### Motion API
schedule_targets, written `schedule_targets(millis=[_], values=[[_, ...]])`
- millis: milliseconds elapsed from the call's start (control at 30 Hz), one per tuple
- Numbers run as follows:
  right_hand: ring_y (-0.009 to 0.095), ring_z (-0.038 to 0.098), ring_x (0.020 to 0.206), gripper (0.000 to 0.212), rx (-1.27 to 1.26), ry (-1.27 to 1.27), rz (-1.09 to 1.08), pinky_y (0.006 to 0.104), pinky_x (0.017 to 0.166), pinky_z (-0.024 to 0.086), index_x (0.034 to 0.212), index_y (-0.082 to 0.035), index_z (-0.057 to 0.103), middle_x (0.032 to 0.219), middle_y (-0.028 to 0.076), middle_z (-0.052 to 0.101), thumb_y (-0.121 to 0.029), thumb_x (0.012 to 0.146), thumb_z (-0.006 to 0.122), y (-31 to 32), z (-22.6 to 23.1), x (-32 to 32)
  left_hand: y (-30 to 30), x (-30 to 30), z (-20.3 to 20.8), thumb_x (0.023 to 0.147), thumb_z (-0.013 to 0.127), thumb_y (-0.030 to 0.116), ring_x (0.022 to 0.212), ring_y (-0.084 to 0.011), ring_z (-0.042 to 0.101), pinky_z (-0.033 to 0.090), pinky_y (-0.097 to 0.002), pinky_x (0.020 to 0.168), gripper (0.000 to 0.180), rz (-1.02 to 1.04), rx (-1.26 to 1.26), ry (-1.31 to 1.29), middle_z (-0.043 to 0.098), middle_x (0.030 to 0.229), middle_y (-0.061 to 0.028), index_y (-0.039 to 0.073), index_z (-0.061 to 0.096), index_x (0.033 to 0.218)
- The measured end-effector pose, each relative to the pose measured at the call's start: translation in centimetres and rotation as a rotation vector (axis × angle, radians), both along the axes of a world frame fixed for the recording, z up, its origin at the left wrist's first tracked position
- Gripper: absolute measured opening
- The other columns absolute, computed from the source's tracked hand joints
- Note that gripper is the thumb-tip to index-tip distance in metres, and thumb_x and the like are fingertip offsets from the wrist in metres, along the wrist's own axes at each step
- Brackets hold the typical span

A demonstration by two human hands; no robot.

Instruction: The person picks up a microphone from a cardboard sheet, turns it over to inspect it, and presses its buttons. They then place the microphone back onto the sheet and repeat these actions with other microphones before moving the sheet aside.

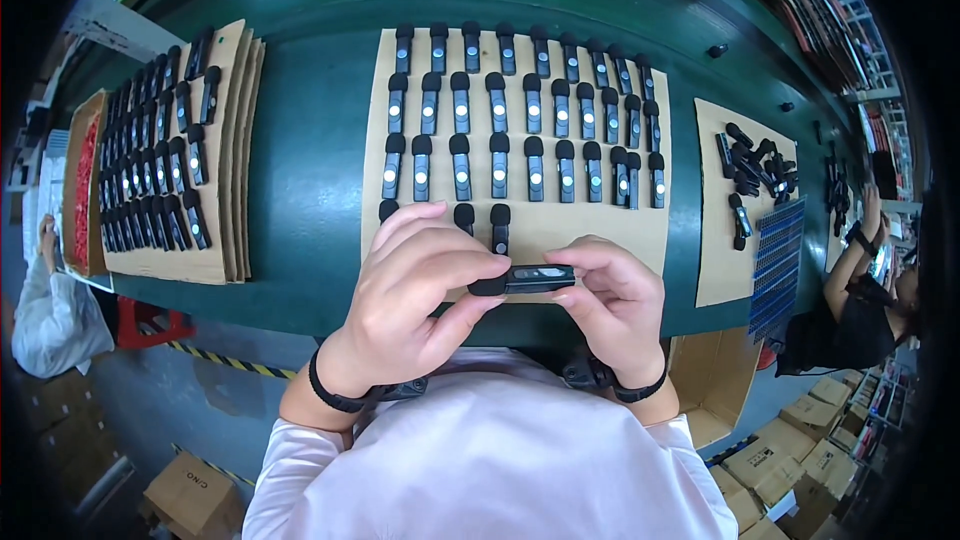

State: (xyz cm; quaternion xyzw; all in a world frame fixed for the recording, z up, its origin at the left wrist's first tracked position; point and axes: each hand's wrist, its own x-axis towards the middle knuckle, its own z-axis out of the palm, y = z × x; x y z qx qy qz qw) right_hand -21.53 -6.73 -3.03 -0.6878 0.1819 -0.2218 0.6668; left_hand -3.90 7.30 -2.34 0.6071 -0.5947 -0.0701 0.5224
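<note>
A small black clip-on microphone [541, 279] with a foam tip lies sideways between my two hands, over the near edge of a cardboard sheet [582, 232]. My left hand [412, 292] pinches its foam end between thumb and fingers. At the other end, the thumb and fingers of my right hand [617, 306] close on the body. A silvery or pale oval patch shows on its upper face. Beyond my hands, similar microphones [498, 162] lie in rows on the sheet, foam tips pointing away from me. My left hand partly covers the nearest row.
On the left of the green table [310, 140], more microphones lie on stacked cardboard sheets [230, 155]. To the right, a cardboard sheet [722, 250] bears a loose pile of microphones beside a blue grid-like tray [779, 255]. Other people sit at both sides. Cartons [192, 493] stand on the floor.
</note>
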Motion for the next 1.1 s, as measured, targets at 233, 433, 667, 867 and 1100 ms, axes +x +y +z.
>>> schedule_targets(millis=[233,433,667,867,1100], values=[[0.017,0.060,0.072,0.031,-0.316,-0.133,0.001,0.0275,0.065,0.047,0.106,0.002,0.067,0.086,0.010,0.065,0.001,0.077,0.078,-0.2,0.0,0.6,-0.1,0.1,0.1,0.075,0.079,0.009,0.082,-0.0263,0.064,0.044,-0.0517,0.097,0.029,-0.043,0.047,0.034,0.068,0.090,-0.0110,0.001,0.066,0.099],[0.018,0.060,0.071,0.032,-0.345,-0.155,0.024,0.0273,0.064,0.048,0.106,0.002,0.068,0.087,0.010,0.065,0.001,0.076,0.078,-0.1,0.1,1.1,-0.1,0.2,-0.1,0.073,0.080,0.009,0.078,-0.0247,0.062,0.044,-0.0512,0.095,0.030,-0.057,0.027,0.051,0.068,0.089,-0.0096,0.002,0.066,0.098],[0.018,0.061,0.071,0.033,-0.383,-0.164,0.040,0.0275,0.064,0.048,0.106,0.003,0.067,0.088,0.010,0.066,0.002,0.075,0.079,0.0,0.3,1.2,-0.2,0.0,-0.2,0.066,0.081,0.004,0.076,-0.0239,0.060,0.045,-0.0487,0.093,0.034,-0.046,0.000,0.090,0.063,0.082,-0.0053,0.006,0.068,0.098],[0.019,0.061,0.073,0.031,-0.364,-0.173,0.027,0.0275,0.065,0.048,0.105,0.003,0.068,0.089,0.011,0.066,0.003,0.076,0.078,0.1,0.2,1.2,-0.2,-0.1,-0.2,0.068,0.081,0.007,0.079,-0.0250,0.061,0.044,-0.0493,0.095,0.031,-0.044,0.019,0.131,0.064,0.085,-0.0069,0.006,0.068,0.097],[0.020,0.061,0.080,0.032,-0.338,-0.212,0.056,0.0284,0.070,0.049,0.108,0.003,0.065,0.096,0.012,0.064,0.002,0.078,0.076,0.1,-0.4,1.2,-0.4,0.1,-0.6,0.075,0.077,0.011,0.082,-0.0256,0.063,0.041,-0.0524,0.099,0.027,-0.093,0.033,0.118,0.067,0.088,-0.0085,0.002,0.067,0.098]])
